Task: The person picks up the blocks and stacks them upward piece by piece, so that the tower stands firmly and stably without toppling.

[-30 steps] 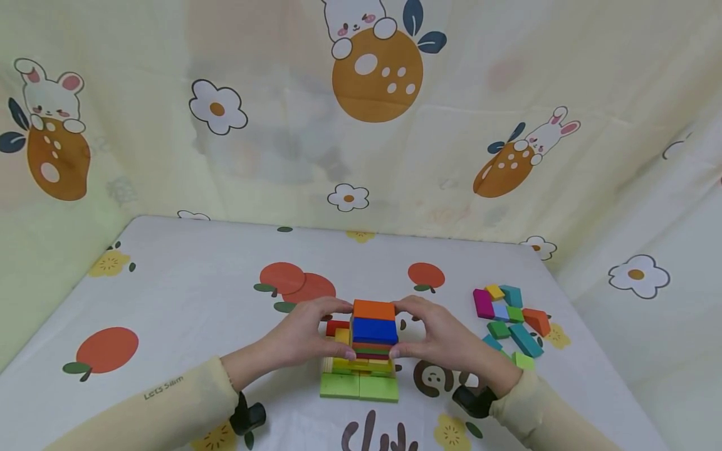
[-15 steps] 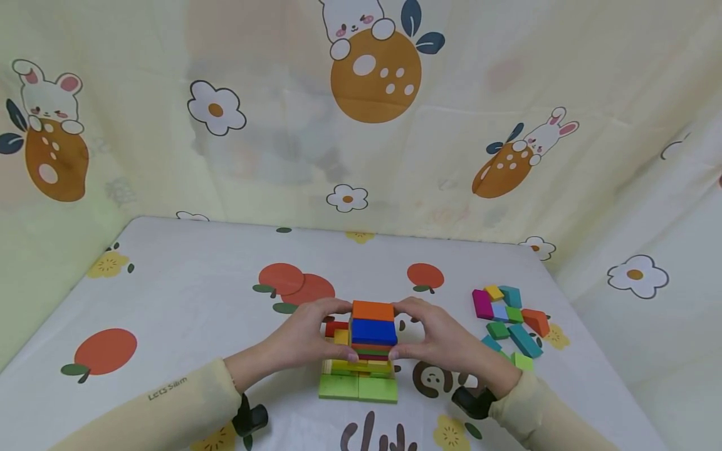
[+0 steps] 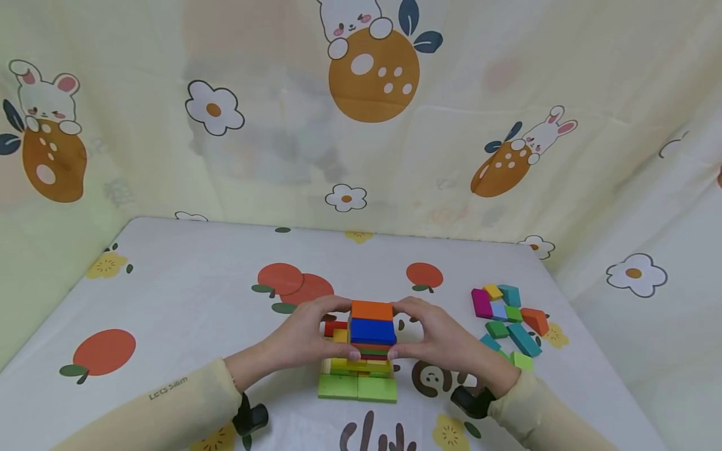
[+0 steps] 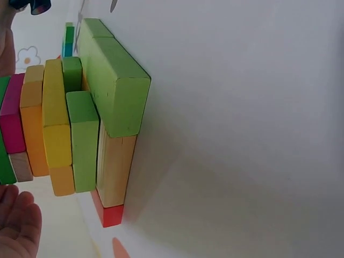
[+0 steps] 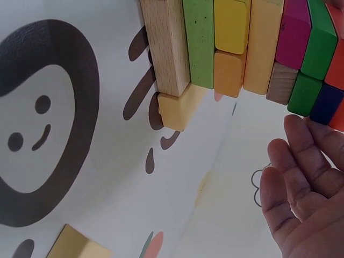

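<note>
Head view, block stack (image 3: 373,346): stands upright on the tablecloth, between the two hands, its layers in many colours.
Stack top: an orange block (image 3: 372,310) is uppermost; a blue block (image 3: 372,332) shows below it.
Stack middle: seen from the left wrist, a yellow block (image 4: 56,107) lies below a pale orange block (image 4: 33,123), with a magenta block (image 4: 13,121) higher up.
Stack base: two light green blocks (image 3: 338,386) lie side by side at the front; the left wrist view shows a bare wood block (image 4: 115,166) behind them and a red block (image 4: 112,216) at the rear.
Left hand (image 3: 301,333): thumb in front and index finger behind, clamped on the left side of the upper layers; the other fingers bend loosely, and whether they touch I cannot tell.
Right hand (image 3: 440,335): mirrors this grip on the right side; in the right wrist view its lower fingers are bent and slightly apart.
Loose blocks (image 3: 524,339): a scattered group to the right, well apart from the stack, in teal, green, magenta, yellow, light blue and orange-red.
Wrists: cream sleeves (image 3: 194,401), a black camera (image 3: 251,418) at each.
Tablecloth (image 3: 197,282): white, printed with fruit and flowers.
Curtain (image 3: 271,62): cream, with rabbits and flowers, hanging behind.
</note>
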{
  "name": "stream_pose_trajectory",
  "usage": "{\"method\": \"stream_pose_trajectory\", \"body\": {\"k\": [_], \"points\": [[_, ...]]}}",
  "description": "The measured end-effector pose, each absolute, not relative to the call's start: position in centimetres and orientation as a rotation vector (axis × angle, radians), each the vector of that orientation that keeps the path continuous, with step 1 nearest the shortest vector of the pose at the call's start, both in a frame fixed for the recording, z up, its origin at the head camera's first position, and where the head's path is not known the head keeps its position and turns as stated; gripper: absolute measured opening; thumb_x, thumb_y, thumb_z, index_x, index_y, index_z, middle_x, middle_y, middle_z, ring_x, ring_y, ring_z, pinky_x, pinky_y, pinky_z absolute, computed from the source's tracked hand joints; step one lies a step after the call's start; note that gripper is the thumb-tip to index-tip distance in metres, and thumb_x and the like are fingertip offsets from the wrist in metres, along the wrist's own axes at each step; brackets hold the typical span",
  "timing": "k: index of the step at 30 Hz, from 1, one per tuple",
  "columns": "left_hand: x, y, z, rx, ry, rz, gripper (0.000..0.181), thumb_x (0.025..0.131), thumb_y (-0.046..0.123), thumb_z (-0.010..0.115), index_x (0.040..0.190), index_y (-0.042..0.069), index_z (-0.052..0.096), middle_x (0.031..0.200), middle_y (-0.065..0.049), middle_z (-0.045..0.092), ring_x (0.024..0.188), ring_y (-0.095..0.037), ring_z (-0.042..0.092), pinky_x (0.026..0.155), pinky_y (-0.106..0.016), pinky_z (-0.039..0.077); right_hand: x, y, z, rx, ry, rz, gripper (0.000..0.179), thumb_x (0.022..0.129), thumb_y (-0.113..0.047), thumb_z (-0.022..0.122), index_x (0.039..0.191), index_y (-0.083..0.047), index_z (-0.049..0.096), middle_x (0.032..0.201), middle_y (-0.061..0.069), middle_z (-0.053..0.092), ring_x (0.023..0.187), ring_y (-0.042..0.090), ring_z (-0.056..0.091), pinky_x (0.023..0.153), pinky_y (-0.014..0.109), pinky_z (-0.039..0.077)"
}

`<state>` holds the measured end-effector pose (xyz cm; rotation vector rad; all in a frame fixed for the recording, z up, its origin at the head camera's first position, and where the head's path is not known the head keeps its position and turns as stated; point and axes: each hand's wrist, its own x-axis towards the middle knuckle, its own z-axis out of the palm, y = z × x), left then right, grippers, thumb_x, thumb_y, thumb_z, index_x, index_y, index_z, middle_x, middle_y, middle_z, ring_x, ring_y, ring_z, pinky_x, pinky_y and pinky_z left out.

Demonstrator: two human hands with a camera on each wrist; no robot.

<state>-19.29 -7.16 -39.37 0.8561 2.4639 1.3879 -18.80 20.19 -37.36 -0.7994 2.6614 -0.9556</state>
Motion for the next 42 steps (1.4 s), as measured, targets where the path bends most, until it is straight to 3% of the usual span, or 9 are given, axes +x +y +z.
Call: {"method": "stream_pose_trajectory", "body": {"k": [21, 36, 42], "points": [[-19.5, -6.9, -39.0, 0.841, 2.438, 1.428, 0.074, 0.081, 0.035, 0.087, 0.142, 0.009, 0.055, 0.137, -0.008, 0.063, 0.128, -0.034, 0.059, 0.107, -0.053, 0.052, -18.8, 20.2, -37.4, -0.806, 2.665, -0.953, 0.071, 0.086, -0.044, 0.081, 0.142, -0.008, 0.056, 0.134, 0.006, 0.063, 0.125, 0.033, 0.058, 0.102, 0.059, 0.053], [-19.3, -6.7, -38.9, 0.839, 2.469, 1.443, 0.063, 0.082, 0.033, 0.086, 0.135, 0.009, 0.06, 0.131, -0.008, 0.066, 0.123, -0.033, 0.062, 0.104, -0.053, 0.054, -18.8, 20.2, -37.5, -0.792, 2.671, -0.943, 0.073, 0.086, -0.044, 0.081, 0.143, -0.006, 0.055, 0.136, 0.008, 0.062, 0.125, 0.034, 0.058, 0.101, 0.058, 0.053], [-19.4, -6.7, -39.0, 0.826, 2.482, 1.436, 0.062, 0.082, 0.033, 0.087, 0.134, 0.01, 0.061, 0.13, -0.006, 0.067, 0.122, -0.032, 0.063, 0.103, -0.051, 0.055, -18.8, 21.2, -36.7, -0.805, 2.705, -0.946, 0.071, 0.089, -0.039, 0.079, 0.148, -0.009, 0.051, 0.138, 0.008, 0.063, 0.126, 0.031, 0.059, 0.099, 0.048, 0.055]]}}
